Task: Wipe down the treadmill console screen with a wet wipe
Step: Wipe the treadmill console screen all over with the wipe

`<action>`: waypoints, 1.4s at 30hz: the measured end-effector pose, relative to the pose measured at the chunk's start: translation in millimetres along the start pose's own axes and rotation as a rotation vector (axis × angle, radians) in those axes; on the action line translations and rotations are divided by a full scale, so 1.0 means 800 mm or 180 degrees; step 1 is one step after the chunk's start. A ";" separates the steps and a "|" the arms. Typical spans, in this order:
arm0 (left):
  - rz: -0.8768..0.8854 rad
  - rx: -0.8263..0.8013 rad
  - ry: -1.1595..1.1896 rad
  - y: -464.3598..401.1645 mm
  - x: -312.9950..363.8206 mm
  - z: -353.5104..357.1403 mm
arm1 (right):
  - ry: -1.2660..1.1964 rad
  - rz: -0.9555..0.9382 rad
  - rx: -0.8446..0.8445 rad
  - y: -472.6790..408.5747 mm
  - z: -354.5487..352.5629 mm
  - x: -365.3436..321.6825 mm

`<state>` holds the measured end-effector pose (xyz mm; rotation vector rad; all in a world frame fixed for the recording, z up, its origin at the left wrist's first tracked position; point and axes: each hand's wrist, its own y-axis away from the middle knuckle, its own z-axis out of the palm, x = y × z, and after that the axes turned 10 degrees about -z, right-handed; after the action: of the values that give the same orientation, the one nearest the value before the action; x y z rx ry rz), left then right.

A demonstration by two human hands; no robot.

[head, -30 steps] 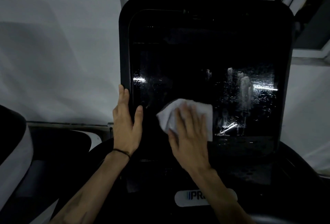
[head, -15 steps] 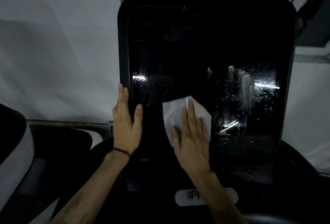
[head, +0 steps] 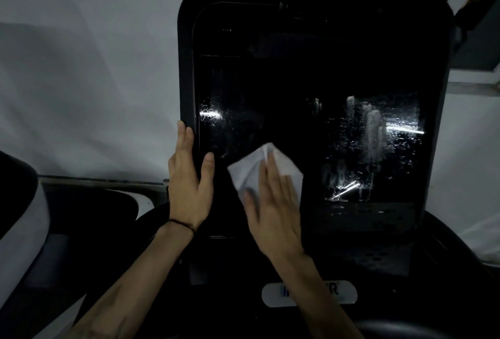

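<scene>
The treadmill console screen (head: pixel 311 82) is a large black glossy panel in a dark rounded frame, filling the middle of the view. Wet streaks and droplets (head: pixel 373 144) shine on its lower right. A white wet wipe (head: pixel 251 171), crumpled, lies flat against the lower middle of the screen under my right hand (head: pixel 276 209), whose fingers are spread and pressing it to the glass. My left hand (head: pixel 189 184) rests flat on the frame's lower left edge, thumb on the screen side, fingers along the outer rim, with a dark band on its wrist.
Below the screen is the dark console base with a white oval logo badge (head: pixel 341 292), partly hidden by my right forearm. A pale wall (head: pixel 81 68) lies behind on the left. A dark and white machine part (head: pixel 19 217) curves in at the far left.
My right hand has slid the wipe down and to the left across the lower screen, and the wipe has crumpled into a new shape. My left hand has stayed on the frame.
</scene>
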<state>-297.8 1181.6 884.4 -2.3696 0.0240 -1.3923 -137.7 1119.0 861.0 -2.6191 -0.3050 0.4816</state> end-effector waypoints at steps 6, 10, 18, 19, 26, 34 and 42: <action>0.0056 0.0004 0.0088 0.001 -0.001 -0.002 | -0.0115 0.0081 -0.0050 0.030 -0.002 -0.004; -0.0012 0.0081 0.0077 0.001 0.000 0.005 | -0.0028 0.0063 -0.0051 0.000 -0.008 0.011; -0.0034 0.0114 0.0074 0.000 0.003 0.009 | -0.0101 -0.0036 0.0012 0.023 0.008 -0.002; -0.0063 0.0106 0.0068 0.000 0.003 0.008 | -0.0087 0.0095 0.0037 0.015 0.003 0.002; -0.0015 0.0033 0.0097 0.000 0.001 0.003 | -0.0232 -0.0005 0.0121 0.048 0.025 -0.020; -0.0026 0.0064 0.0115 0.002 0.004 0.004 | -0.0442 0.0188 0.0359 0.060 0.021 -0.021; 0.0001 0.0015 0.0148 0.002 0.003 0.001 | -0.0480 0.0401 0.0434 0.063 0.017 -0.018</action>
<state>-295.9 1180.1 885.7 -2.3328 0.0338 -1.4456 -149.3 1076.1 829.8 -2.4838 -0.1494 0.7188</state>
